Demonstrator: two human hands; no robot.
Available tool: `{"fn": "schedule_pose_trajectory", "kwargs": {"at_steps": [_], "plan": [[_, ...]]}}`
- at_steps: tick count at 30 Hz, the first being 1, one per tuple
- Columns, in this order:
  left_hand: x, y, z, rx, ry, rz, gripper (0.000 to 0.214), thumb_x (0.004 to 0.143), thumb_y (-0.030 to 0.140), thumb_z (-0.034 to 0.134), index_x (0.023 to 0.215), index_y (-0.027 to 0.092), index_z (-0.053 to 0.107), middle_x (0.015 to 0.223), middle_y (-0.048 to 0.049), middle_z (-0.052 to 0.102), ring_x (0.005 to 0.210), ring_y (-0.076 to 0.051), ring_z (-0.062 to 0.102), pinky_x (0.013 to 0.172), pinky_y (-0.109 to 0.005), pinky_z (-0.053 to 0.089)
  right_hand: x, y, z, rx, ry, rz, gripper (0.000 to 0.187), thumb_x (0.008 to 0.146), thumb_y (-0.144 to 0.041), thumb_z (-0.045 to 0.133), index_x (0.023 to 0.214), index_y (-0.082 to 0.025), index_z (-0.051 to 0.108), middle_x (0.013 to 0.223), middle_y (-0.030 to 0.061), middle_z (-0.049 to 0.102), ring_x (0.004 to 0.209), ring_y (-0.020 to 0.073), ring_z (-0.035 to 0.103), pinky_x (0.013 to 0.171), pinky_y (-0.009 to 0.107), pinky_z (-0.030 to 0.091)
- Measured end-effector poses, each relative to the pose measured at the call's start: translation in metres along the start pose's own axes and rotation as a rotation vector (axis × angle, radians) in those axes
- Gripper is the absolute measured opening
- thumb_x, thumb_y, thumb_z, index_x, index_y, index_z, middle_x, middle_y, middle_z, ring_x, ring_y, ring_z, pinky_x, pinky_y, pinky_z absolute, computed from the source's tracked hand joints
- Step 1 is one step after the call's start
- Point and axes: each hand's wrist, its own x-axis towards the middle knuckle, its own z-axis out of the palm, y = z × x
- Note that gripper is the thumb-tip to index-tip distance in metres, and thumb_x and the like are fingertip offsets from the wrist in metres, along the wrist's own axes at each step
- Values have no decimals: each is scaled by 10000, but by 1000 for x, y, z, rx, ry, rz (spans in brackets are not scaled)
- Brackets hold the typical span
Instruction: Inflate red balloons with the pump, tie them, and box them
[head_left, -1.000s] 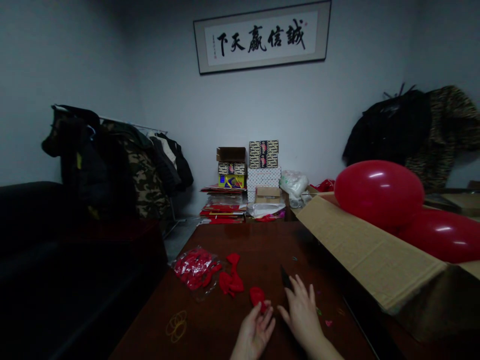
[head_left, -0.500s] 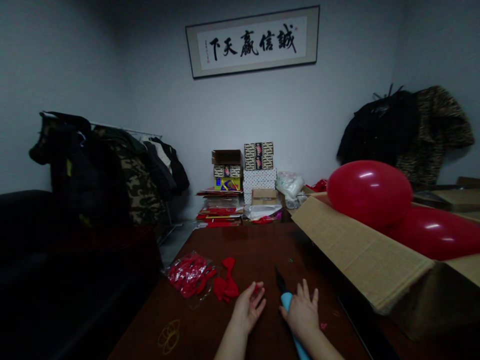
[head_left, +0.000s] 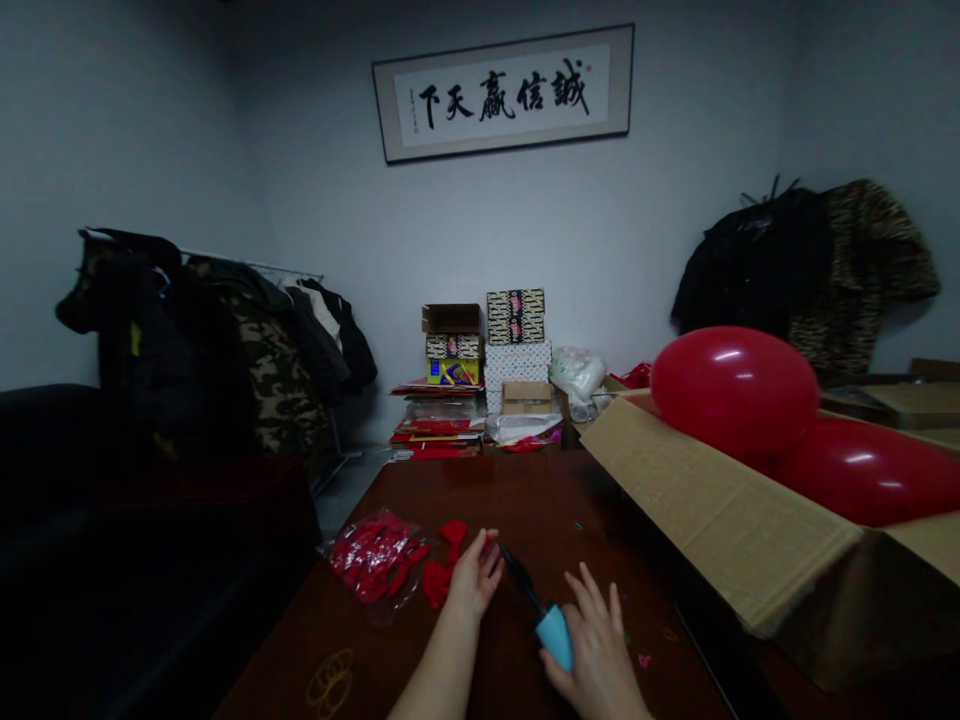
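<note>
My right hand holds a blue balloon pump between thumb and palm, its other fingers stretched out. The pump's black nozzle points up and left toward my left hand. Pinched in the left fingertips is a limp red balloon, of which only a small bit shows; whether it touches the nozzle tip I cannot tell. Just left of that hand lie loose red balloons, partly hidden by it. Beside them is a clear plastic bag of more red balloons.
On the right, an open cardboard box holds inflated red balloons. Yellowish rubber bands lie on the brown table at front left. Stacked boxes stand beyond its far edge. A dark sofa is at left.
My right hand has lifted and tilted the pump, swinging its nozzle left toward my left hand. The left hand has moved a little up and left, still pinching the red balloon.
</note>
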Motion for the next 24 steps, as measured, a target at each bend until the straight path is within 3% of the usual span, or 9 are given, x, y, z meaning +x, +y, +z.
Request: {"fn": "schedule_pose_trajectory", "kwargs": {"at_steps": [12, 18, 24], "plan": [[-9, -6, 5, 110, -47, -22, 189, 738, 310, 669, 830, 146, 693, 880, -93, 702, 742, -145, 634, 596, -215, 454, -3, 1, 3, 88, -38, 1, 357, 649, -460, 577, 918, -231, 624, 1388, 68, 441, 1380, 274, 175, 1119, 516, -59], [-14, -20, 9, 181, -135, -16, 256, 743, 369, 653, 859, 144, 685, 888, -90, 704, 817, -168, 640, 608, -223, 448, 4, -9, -1, 101, -74, 123, 337, 639, -454, 560, 860, -213, 642, 1304, 91, 518, 1343, 294, 264, 1118, 529, 9], [-19, -36, 9, -42, -235, -148, 227, 779, 332, 615, 939, 174, 642, 1021, -65, 691, 925, -183, 635, 752, -305, 480, 5, -10, -1, 150, -159, 217, 359, 653, -445, 516, 885, -211, 659, 1293, 88, 526, 1335, 306, 282, 1107, 553, 97]]}}
